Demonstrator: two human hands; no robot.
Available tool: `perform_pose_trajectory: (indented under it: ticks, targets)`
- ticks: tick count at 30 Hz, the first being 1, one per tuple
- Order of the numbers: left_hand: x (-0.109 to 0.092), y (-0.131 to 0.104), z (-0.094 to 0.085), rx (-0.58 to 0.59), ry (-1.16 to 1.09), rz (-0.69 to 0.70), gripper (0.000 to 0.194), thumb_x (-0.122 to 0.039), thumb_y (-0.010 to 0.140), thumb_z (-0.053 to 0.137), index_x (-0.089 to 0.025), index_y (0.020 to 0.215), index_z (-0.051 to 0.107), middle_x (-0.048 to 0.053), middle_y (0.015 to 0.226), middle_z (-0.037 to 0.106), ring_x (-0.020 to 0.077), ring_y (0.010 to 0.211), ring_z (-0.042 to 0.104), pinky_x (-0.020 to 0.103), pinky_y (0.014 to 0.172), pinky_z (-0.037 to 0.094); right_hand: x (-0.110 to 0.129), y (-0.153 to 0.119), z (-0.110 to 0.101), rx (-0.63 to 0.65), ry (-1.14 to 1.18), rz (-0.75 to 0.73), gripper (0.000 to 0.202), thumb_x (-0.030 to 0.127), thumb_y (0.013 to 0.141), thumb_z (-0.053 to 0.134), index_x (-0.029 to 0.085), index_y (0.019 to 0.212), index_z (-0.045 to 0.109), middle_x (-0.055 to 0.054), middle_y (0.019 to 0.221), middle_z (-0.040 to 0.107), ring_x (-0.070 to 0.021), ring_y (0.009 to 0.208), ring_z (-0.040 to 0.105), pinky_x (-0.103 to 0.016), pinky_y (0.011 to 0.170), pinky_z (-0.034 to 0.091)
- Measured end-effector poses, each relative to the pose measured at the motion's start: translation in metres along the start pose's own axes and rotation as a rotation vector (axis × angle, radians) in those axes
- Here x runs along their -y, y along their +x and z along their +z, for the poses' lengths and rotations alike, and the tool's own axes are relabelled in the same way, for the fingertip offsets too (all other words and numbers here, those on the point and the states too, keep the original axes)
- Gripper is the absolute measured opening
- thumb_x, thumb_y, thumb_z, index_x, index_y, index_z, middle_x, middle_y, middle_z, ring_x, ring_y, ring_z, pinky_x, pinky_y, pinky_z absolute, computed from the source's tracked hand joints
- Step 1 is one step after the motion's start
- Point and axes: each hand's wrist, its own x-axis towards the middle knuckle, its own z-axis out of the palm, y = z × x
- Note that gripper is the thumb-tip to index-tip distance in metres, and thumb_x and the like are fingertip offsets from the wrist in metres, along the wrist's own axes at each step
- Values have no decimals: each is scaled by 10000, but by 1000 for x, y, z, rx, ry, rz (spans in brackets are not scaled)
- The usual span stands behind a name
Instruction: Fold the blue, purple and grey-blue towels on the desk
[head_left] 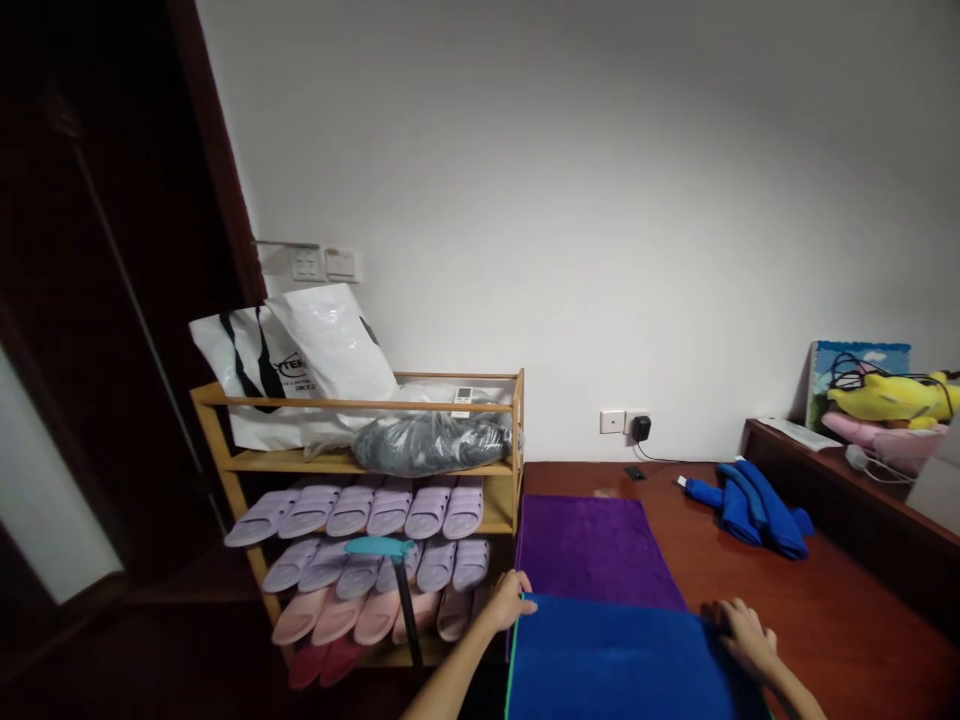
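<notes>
While the left hand [511,602] pinches the blue cloth [622,660] at its corner beside the shoe rack [518,430], the right hand [746,640] spreads at the opposite edge.

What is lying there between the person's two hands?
A blue cloth spans the stretch from the left hand to the right hand, with a purple cloth just beyond; the head view shows this.

Bags [337,340] on rack [517,430], slippers [349,510] below them, near cloth [622,660] before far cloth [589,545], both right of rack
</notes>
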Motion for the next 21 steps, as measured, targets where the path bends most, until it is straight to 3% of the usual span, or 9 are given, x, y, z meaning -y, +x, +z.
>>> perform_pose_trajectory:
  ticks: [3,6,10,15,18,21]
  targets:
    - [4,6,0,5,-133,-3,238,-205,534,755,-183,669,560,-39,749,531,157,771,511,258,693,374,3,-1,-6,0,131,-12,131,343,547,495,238,626,494,-38,748,604,-259,829,566,-420,757,451]
    - [7,4,-5,34,-283,30,278,-357,573,738,-192,678,541,-65,638,499,139,672,493,250,630,366,1,-9,-16,-16,284,-17,240,475,628,469,235,640,481,-22,671,603,-202,713,579,-312,690,475]
    - [9,-8,-15,71,-453,73,326,-476,630,669,-198,722,527,-84,534,452,114,534,435,238,547,329,-2,-26,-38,-44,484,59,433,574,608,572,194,806,628,-52,788,682,-235,784,623,-308,720,485]
    - [2,-22,-19,-24,-576,123,282,-457,693,630,-202,765,531,-66,602,487,119,599,459,234,591,336,9,-40,-60,-72,710,116,429,540,541,712,183,778,690,-49,813,707,-256,855,611,-297,782,466]
    - [-1,-25,-11,-98,-618,123,288,-471,694,625,-208,740,518,-58,664,502,131,682,492,242,658,362,23,-42,-52,-80,796,126,429,567,595,674,195,809,663,-24,799,689,-223,822,601,-282,762,466]
    - [1,-24,-1,-134,-653,70,363,-542,659,618,-208,730,495,-62,652,491,130,663,495,241,643,366,37,-38,-32,-45,881,163,456,616,621,620,189,780,641,-27,733,676,-214,727,611,-303,693,489]
